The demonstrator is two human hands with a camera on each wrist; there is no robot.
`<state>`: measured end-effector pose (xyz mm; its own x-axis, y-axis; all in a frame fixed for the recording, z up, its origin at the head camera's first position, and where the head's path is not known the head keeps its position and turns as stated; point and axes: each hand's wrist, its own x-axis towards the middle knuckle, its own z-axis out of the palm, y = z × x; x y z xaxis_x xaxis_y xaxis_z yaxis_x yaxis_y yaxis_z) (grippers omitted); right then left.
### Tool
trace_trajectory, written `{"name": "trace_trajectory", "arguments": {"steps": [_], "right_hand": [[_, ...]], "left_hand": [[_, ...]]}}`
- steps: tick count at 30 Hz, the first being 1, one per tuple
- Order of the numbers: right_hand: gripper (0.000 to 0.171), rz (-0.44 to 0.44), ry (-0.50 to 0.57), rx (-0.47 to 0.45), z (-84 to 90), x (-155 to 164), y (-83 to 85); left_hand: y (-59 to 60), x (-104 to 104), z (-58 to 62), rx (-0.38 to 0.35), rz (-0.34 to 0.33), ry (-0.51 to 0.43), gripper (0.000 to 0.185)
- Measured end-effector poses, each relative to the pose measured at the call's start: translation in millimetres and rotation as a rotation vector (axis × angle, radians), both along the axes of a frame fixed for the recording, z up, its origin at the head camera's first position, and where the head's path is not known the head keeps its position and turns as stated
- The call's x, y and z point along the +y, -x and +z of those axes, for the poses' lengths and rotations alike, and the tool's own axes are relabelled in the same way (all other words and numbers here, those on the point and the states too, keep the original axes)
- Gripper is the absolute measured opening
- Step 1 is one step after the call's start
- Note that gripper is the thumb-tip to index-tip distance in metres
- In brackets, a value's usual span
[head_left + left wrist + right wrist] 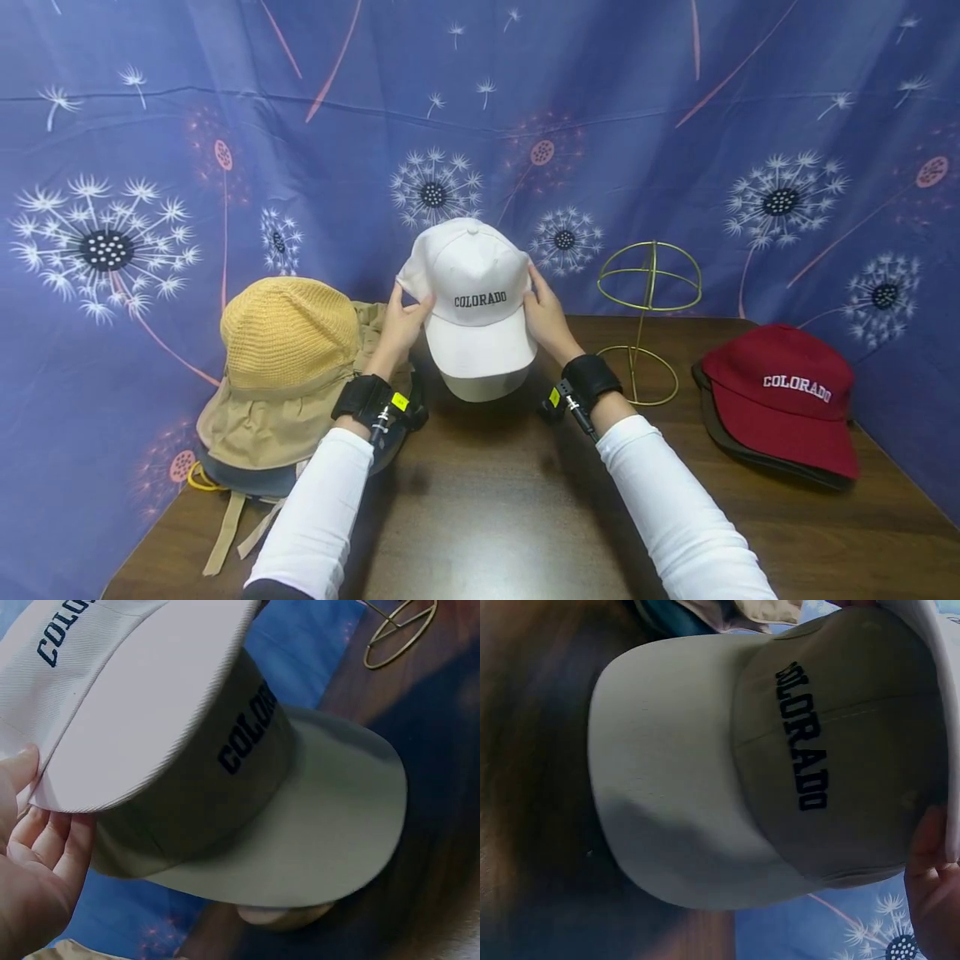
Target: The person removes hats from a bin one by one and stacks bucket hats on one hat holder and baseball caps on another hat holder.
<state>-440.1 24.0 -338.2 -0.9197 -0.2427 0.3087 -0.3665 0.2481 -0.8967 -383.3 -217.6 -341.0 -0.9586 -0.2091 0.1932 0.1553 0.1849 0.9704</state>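
Both hands, left hand (405,321) and right hand (546,315), hold a white cotton COLORADO baseball cap (474,292) by its sides. Their fingers (46,832) curl around its edges. A second, beige COLORADO cap (300,817) sits directly beneath it.

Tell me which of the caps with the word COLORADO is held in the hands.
The white cap, gripped by the left hand and right hand. A second pale cap sits under it; the red cap lies untouched, far right.

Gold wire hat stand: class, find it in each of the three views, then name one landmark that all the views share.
Head: the gold wire hat stand is right of centre, between the held white cap and the red cap.
Left wrist: in the top right corner.
Right wrist: not in it.
Shared landmark: the lower cap's pale brim.
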Motion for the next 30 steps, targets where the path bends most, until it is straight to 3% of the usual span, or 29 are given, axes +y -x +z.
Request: {"name": "trace_trajectory", "arguments": {"steps": [6,11,24,30], "right_hand": [[0.055,-0.022,-0.066,0.021,-9.0,1,-3.1],[0.054,-0.012,-0.09,0.013,-13.9,2,-6.0],[0.055,0.002,-0.243,-0.072,-13.3,1,-8.4],[0.056,0.001,-0.298,-0.092,-16.1,-1,-8.8]], "left_hand": [[-3.4,1,-13.3,-0.081,0.021,-0.024,0.093],[-7.0,2,-19.3,-0.101,0.003,-0.021,0.083],[-15.7,11,-13.4,-0.162,0.057,0.102,0.06],[-19.7,12,-13.0,-0.216,0.034,0.24,0.058]]}}
